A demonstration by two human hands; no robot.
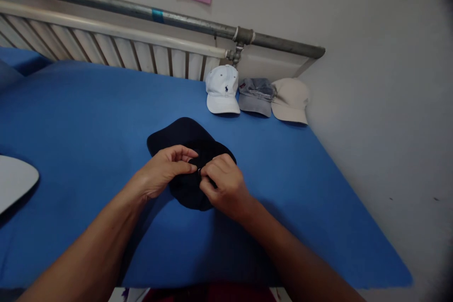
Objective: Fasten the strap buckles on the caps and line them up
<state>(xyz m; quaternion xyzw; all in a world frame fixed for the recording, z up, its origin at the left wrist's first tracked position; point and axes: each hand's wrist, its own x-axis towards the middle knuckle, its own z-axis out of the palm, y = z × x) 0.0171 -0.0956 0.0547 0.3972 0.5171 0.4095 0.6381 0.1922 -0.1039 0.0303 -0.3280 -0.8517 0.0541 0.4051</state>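
A black baseball cap [189, 194] lies on the blue sheet in front of me, its brim pointing to the far left. My left hand [166, 167] pinches the cap near its back opening, thumb and fingertips around the dark fabric. Closed on the other side of that spot is my right hand [226, 184], its fingers bent and pressed together at the strap. Between the two sets of fingertips a small shiny metal piece [199, 171] shows, probably the strap's buckle. My right fingers cover part of the strap.
At the back stand a white cap [222, 87], a grey cap [255, 96] and a beige cap [290, 99] in a row. Behind runs a radiator [120, 52] under a metal pipe [106, 5]. A white rounded object [16, 181] is at the left edge. A wall [382, 118] bounds the right side.
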